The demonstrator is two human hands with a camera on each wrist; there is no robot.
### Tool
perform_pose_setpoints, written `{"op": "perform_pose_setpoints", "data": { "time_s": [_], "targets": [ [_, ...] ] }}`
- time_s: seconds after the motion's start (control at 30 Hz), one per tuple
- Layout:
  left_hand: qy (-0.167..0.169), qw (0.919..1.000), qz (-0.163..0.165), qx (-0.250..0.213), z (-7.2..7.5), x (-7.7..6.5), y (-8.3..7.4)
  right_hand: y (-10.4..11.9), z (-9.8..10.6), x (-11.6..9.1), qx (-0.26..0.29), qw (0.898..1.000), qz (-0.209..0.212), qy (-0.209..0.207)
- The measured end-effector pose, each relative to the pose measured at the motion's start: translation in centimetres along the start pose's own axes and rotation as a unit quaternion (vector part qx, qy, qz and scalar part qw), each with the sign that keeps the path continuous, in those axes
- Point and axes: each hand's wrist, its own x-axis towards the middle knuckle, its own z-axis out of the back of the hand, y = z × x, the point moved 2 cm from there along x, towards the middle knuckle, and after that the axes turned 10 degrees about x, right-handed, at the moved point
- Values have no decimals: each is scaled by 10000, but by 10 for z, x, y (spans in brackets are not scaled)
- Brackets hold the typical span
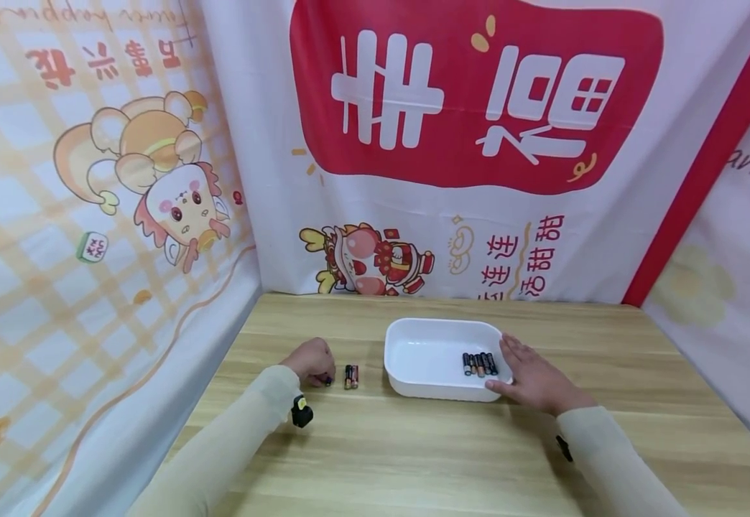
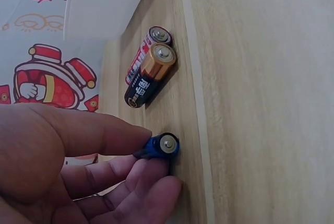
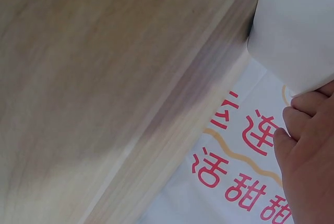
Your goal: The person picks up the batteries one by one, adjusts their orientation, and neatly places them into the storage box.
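My left hand [image 1: 313, 361] is low over the table, left of two batteries. Between thumb and fingers it pinches a blue battery [image 2: 166, 144], whose end faces the left wrist camera. Just beyond lie a black and copper battery [image 2: 151, 75] and a red battery [image 2: 156, 36], side by side. My right hand [image 1: 535, 377] rests against the right side of a white plastic box [image 1: 407, 388], fingers extended along its rim and thumb at the near corner. Inside the box, at its right end, several batteries [image 1: 480, 364] lie in a row.
The wood-grain table [image 1: 414, 452] carries all of this. A printed cloth [image 1: 271, 237] hangs behind its far edge, with another patterned cloth [image 1: 90, 309] along the left side. More cloth [image 1: 724, 301] hangs on the right.
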Motion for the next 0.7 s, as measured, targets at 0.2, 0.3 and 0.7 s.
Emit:
{"op": "perform_pose_setpoints", "data": {
  "time_s": [0.2, 0.3, 0.7],
  "targets": [
    [-115, 9993, 32, 361, 3, 2, 4, -1, -1, -2, 42, 10000, -32, 15],
    [-212, 9974, 25, 682, 4, 2, 3, -1, -1, -1, 42, 10000, -39, 21],
    [12, 9971, -253, 713, 6, -3, 8, -1, -1, -3, 48, 10000, 27, -20]
  ]
}}
